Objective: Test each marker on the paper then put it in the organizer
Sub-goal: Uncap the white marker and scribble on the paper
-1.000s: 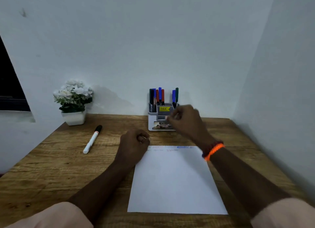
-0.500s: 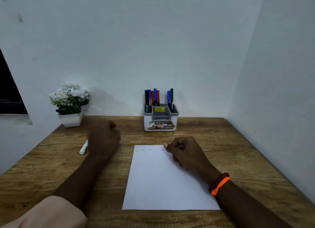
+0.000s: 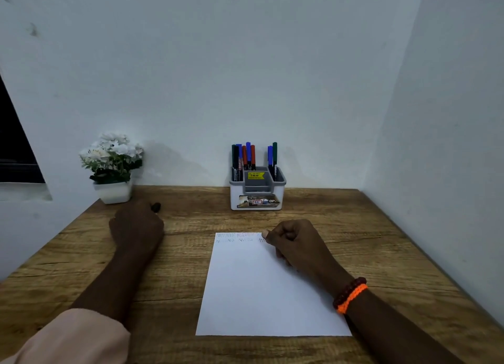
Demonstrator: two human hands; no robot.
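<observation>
Left hand (image 3: pixel 136 226) now fully covering the last loose marker (image 3: pixel 156 207) at centre left, fingers curled over it, only its black cap showing past the grip, right hand (image 3: pixel 293 241) fisted, holding nothing, on the one paper (image 3: pixel 261 290), seven markers (image 3: pixel 246 156) upright in the single organizer (image 3: pixel 257 197) at worktop (image 3: pixel 354 227) centre back.

White paper (image 3: pixel 272 287), faint zigzag scribbles; white-grey organizer (image 3: pixel 257 197); markers (image 3: pixel 253 156) blue, red, green, perhaps black; orange bracelet (image 3: pixel 351 297)
</observation>
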